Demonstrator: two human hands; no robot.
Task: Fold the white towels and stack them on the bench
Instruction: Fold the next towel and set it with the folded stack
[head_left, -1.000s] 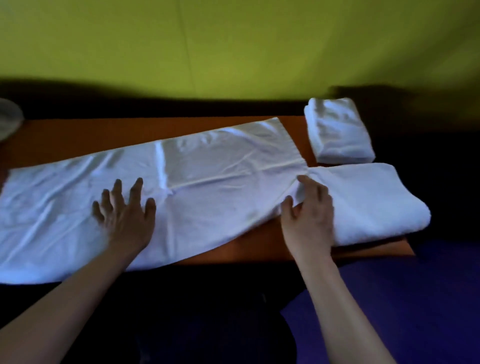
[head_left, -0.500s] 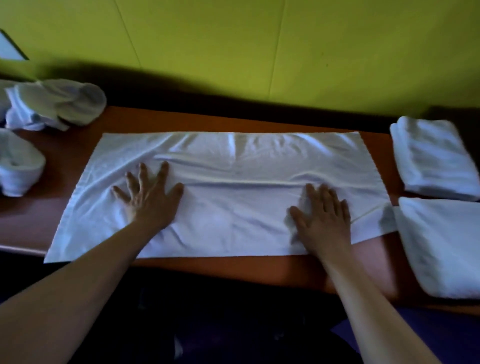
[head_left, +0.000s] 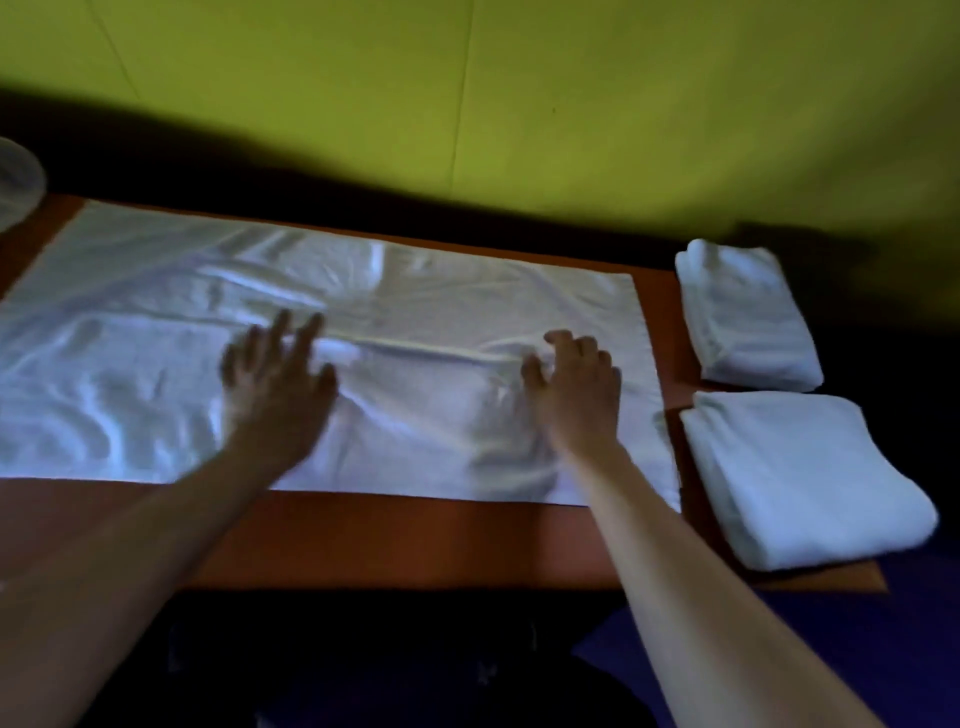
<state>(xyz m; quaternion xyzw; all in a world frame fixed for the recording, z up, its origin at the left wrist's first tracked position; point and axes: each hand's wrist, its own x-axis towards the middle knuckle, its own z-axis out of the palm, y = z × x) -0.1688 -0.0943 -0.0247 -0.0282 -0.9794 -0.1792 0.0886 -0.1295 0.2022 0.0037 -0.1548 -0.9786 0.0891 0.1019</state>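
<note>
A white towel (head_left: 156, 338) lies spread flat and wrinkled across the orange bench (head_left: 395, 540). My left hand (head_left: 278, 379) lies on its middle with fingers spread, blurred by motion. My right hand (head_left: 574, 389) rests on the towel's right part, with the fingers bent at a raised crease; whether they pinch the cloth I cannot tell. Two folded white towels sit side by side at the bench's right end, a smaller one (head_left: 748, 317) at the back and a larger one (head_left: 800, 478) in front.
A yellow-green wall (head_left: 467, 104) rises right behind the bench. A pale rounded object (head_left: 15, 182) shows at the far left edge. Below the bench's front edge it is dark, with purple cloth (head_left: 924, 649) at the lower right.
The view has swung, so the unfolded towels at the left have left the frame. Both hands have slid a little farther up the towel; my right fingers have gone from flat to bent at a crease.
</note>
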